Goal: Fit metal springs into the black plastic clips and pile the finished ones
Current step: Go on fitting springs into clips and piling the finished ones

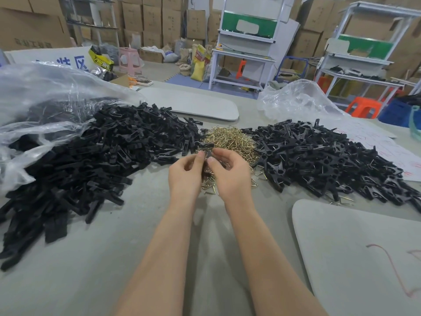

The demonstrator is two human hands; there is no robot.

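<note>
My left hand and my right hand meet over the near edge of a heap of brass-coloured metal springs. Together they pinch one black plastic clip between thumbs and fingertips. Whether a spring sits in that clip is hidden by my fingers. A big pile of black clip parts without springs spreads to the left. On the right lies a pile of black clips with springs fitted.
The grey table carries a clear plastic bag at the far left and a crumpled bag at the far right. Grey boards lie near right and centre back. Workbenches, stools and cartons stand behind.
</note>
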